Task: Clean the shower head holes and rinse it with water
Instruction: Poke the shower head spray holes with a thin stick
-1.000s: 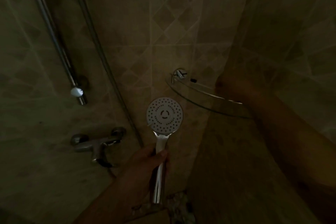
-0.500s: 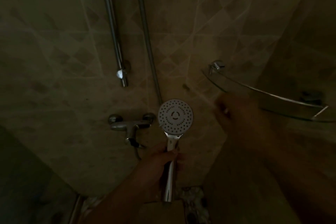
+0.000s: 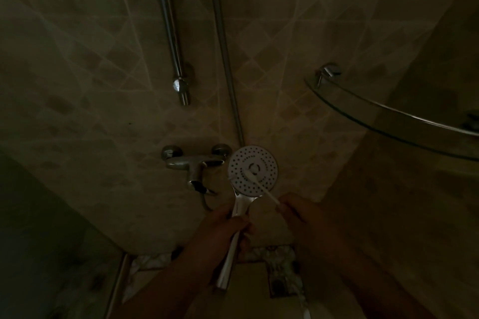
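In a dim shower stall I hold a chrome hand shower upright, its round white face [image 3: 261, 179] full of small holes turned toward me. My left hand [image 3: 220, 230] grips the chrome handle [image 3: 229, 256] below the head. My right hand [image 3: 303, 217] pinches the end of a thin white brush [image 3: 259, 184], a toothbrush by its look. The brush lies slanted across the face, and its tip touches the holes left of the centre ring.
A chrome mixer tap [image 3: 193, 163] is fixed to the tiled wall just left of the shower head. Above it run a vertical slide rail [image 3: 171, 33] and the hose [image 3: 223, 46]. A glass corner shelf [image 3: 388, 114] juts out at upper right. Pebble flooring shows below.
My right hand came down from the glass shelf with the white brush and laid its tip on the shower head's face. The view shifted, and my left hand kept its grip.
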